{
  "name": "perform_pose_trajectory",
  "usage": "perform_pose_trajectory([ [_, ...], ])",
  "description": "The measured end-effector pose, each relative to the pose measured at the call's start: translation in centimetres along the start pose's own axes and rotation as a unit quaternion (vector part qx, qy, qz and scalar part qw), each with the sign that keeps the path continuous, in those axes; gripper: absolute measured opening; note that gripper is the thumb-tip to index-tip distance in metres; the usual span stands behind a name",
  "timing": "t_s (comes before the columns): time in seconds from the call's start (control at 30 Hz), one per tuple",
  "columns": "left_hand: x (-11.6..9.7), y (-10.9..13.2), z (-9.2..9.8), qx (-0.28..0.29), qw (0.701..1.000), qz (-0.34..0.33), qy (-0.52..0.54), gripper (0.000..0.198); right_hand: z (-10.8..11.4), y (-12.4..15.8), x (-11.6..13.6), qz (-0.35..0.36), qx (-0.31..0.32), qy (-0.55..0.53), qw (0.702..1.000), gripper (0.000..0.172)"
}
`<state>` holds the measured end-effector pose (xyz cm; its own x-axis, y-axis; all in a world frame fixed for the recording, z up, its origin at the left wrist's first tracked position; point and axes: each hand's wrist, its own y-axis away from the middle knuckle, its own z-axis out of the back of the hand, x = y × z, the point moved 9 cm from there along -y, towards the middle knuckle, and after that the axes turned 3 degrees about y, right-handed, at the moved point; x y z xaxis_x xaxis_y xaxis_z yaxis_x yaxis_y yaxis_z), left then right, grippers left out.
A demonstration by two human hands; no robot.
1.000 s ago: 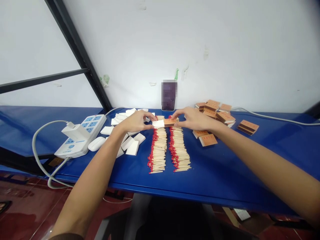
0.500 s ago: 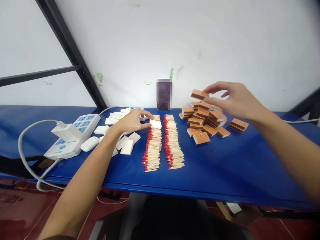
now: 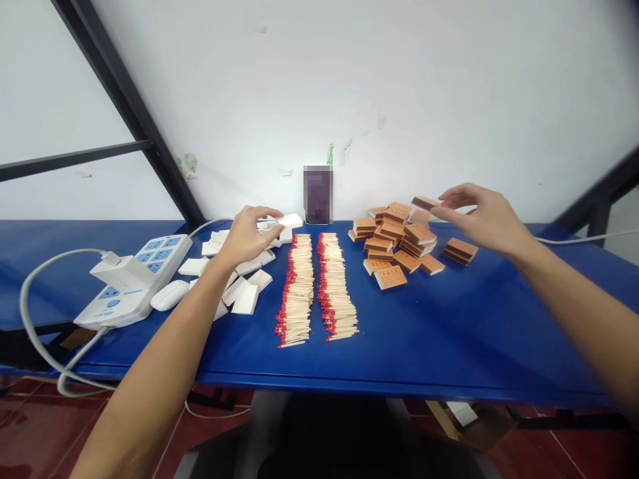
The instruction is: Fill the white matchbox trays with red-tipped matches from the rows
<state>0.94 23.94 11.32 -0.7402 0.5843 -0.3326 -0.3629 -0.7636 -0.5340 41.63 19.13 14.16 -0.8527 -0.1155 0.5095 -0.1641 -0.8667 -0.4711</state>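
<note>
Two rows of red-tipped matches [image 3: 314,283] lie on the blue table [image 3: 449,332]. My left hand [image 3: 244,236] is raised over a heap of white inner trays [image 3: 239,279] and pinches one white tray [image 3: 289,220] by its end. My right hand [image 3: 482,216] hovers above the pile of orange matchboxes [image 3: 399,243], with an orange matchbox [image 3: 424,202] at its fingertips and the fingers partly spread.
A white power strip [image 3: 134,276] with a plugged charger and grey cable sits at the left, a white earbud case [image 3: 170,295] beside it. A dark phone [image 3: 318,194] leans on the wall. Black metal bars cross the upper left.
My hands pulled apart from the middle. The right carried an orange matchbox to the pile at the right; the left lifted a white tray away from the matches.
</note>
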Motion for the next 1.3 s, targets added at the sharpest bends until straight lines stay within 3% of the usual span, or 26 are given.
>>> perform_pose_trajectory([
  [0.1, 1.5, 0.0, 0.4, -0.016, 0.997, 0.013, -0.072, 0.038, -1.3, -0.3, -0.7, 0.002, 0.027, 0.001, 1.0, 0.029],
  [0.23, 2.9, 0.4, -0.2, 0.013, 0.988, 0.027, -0.149, 0.043, -3.1, -0.4, -1.5, -0.009, 0.104, 0.008, 0.994, 0.039],
  [0.3, 3.3, 0.6, -0.7, 0.03, 0.982, 0.035, -0.181, 0.043, -3.1, -0.6, -2.2, 0.002, 0.114, 0.015, 0.993, 0.041],
  [0.4, 3.6, 0.7, -1.2, 0.045, 0.975, 0.048, -0.214, 0.043, -2.2, -1.0, -5.1, -0.017, 0.08, 0.062, 0.995, 0.04],
  [0.53, 3.5, 0.7, -1.1, 0.044, 0.969, 0.059, -0.237, 0.046, -2.4, 0.3, -10.0, -0.049, 0.092, 0.158, 0.982, 0.051],
  [0.63, 3.1, 0.6, -1.1, 0.041, 0.968, 0.055, -0.241, 0.047, -3.4, 2.3, -11.9, -0.02, 0.113, 0.193, 0.974, 0.064],
  [0.73, 2.7, 0.6, -1.2, 0.039, 0.969, 0.048, -0.238, 0.046, -4.2, 3.9, -12.5, 0.017, 0.152, 0.211, 0.966, 0.059],
  [0.87, 2.2, 0.7, -1.3, 0.031, 0.973, 0.032, -0.226, 0.044, -2.6, 4.6, -11.5, 0.02, 0.145, 0.193, 0.97, 0.052],
  [1.03, 1.1, 0.5, -1.0, 0.005, 0.981, -0.002, -0.195, 0.044, 1.2, 7.5, -7.4, -0.004, 0.043, 0.137, 0.99, 0.052],
  [1.1, 0.4, 0.5, -1.1, 0.001, 0.984, -0.022, -0.179, 0.042, 0.9, 9.8, -5.2, 0.038, 0.048, 0.093, 0.994, 0.051],
  [1.23, -1.2, 0.5, -1.3, -0.008, 0.988, -0.06, -0.14, 0.039, -2.1, 13.8, -3.0, 0.119, 0.151, 0.048, 0.98, 0.038],
  [1.3, -1.8, 0.5, -1.0, -0.02, 0.99, -0.075, -0.119, 0.039, -2.2, 14.1, -2.8, 0.114, 0.141, 0.048, 0.982, 0.041],
])
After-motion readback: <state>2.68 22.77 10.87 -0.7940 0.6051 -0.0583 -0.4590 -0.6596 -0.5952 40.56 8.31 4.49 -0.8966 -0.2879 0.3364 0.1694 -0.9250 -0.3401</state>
